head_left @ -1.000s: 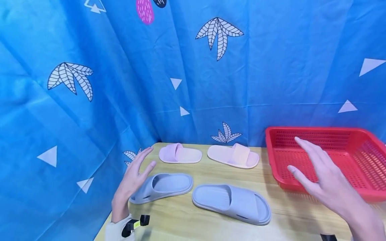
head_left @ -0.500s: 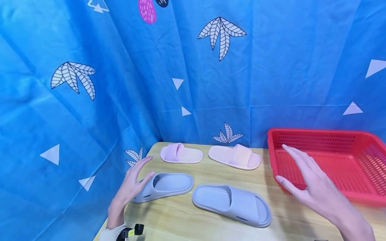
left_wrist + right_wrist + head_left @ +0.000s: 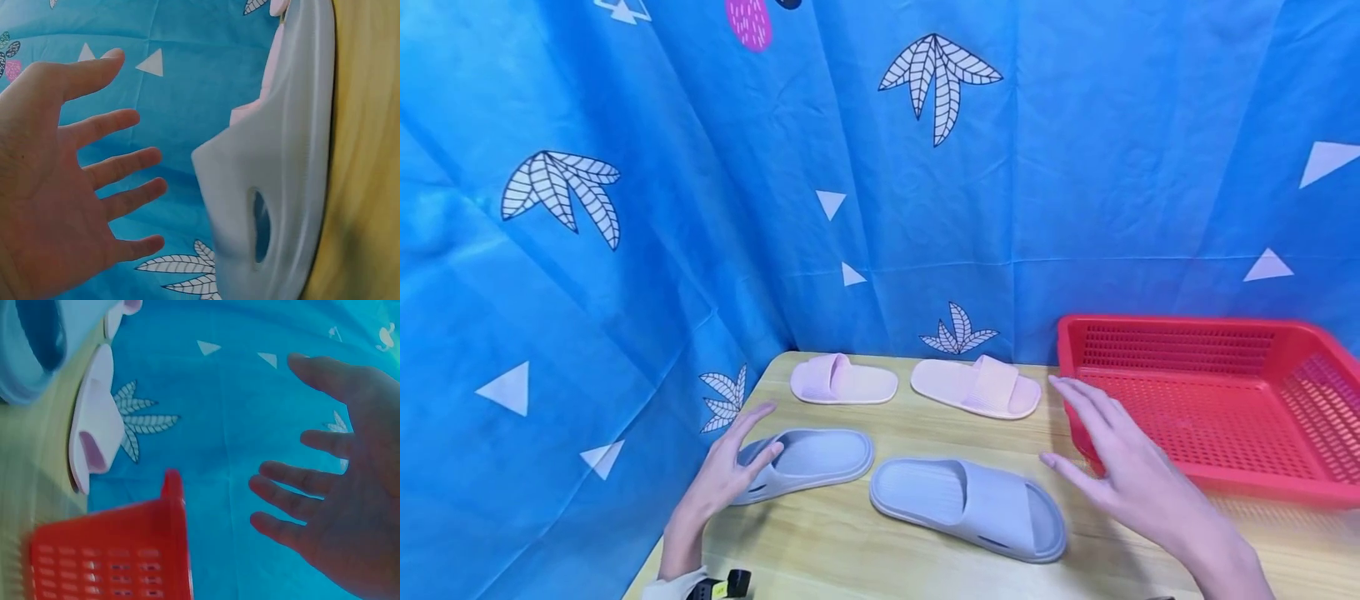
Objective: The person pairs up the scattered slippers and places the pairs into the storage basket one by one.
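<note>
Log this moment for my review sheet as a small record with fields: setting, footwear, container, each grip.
Surface: pale wood-grain table
Backdrop: blue printed cloth with leaves and triangles
Front pair: left grey moulded slipper and right grey moulded slipper, strap ends outward
Back pair: left pale pink ribbed-strap slipper and right pale pink ribbed-strap slipper, strap ends outward
Container: red perforated rectangular plastic basket, right side
Left grip: bare hand, fingers spread, beside the left grey slipper, not touching
Right grip: bare hand, fingers spread, near the basket, not touching
Held: nothing
</note>
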The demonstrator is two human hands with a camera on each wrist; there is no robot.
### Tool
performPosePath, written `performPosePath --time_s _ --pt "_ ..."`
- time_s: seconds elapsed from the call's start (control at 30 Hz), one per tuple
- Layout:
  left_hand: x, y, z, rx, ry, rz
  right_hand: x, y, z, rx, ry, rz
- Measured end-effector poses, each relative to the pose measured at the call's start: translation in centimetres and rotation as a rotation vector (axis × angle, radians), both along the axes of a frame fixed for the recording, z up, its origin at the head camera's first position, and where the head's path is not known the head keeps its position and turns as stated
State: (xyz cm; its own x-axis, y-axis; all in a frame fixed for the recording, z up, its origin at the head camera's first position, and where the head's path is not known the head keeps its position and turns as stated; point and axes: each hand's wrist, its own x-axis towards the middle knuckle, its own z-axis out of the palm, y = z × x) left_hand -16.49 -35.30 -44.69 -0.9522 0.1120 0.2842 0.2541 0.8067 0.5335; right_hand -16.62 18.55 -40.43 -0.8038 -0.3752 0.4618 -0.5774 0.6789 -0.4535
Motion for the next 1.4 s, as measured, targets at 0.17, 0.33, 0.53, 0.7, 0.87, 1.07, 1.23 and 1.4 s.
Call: performPosePath --time_s 0.17,0.33,0.53,0.7,0.87,1.07,1.23,1.4 --pt "0.3 -0.3 -0.7 -0.004 -0.013 -0.001 0.0 -1.1 -0.9 0.017 -0.032 0.029" --pt "0.3 -0.6 -1.2 -0.018 -0.022 -0.001 0.0 -1.8 -1.6 0.032 -0.049 0.045" --pt "0.3 -0.8 -1.9 -0.029 -0.020 -0.013 0.1 -2.6 -2.3 0.053 -0.041 0.070" --pt "0.4 -0.8 -2.6 -0.040 -0.039 -0.014 0.1 -3.5 -2.9 0.075 0.007 0.117" --pt "0.5 -0.8 -3.0 -0.044 -0.058 -0.006 0.3 -4.3 -3.4 0.115 -0.012 0.153" --pt "0.3 -0.9 -3.2 -0.044 -0.082 0.007 0.5 -4.9 -4.0 0.180 -0.068 0.166" --pt "0.2 -0.8 -3.4 -0.057 -0.092 0.011 0.4 -5.3 -4.6 0.188 -0.025 0.181" --pt "-0.1 -1.0 -3.9 -0.078 -0.117 0.022 0.6 -5.9 -5.5 0.178 -0.150 0.213"
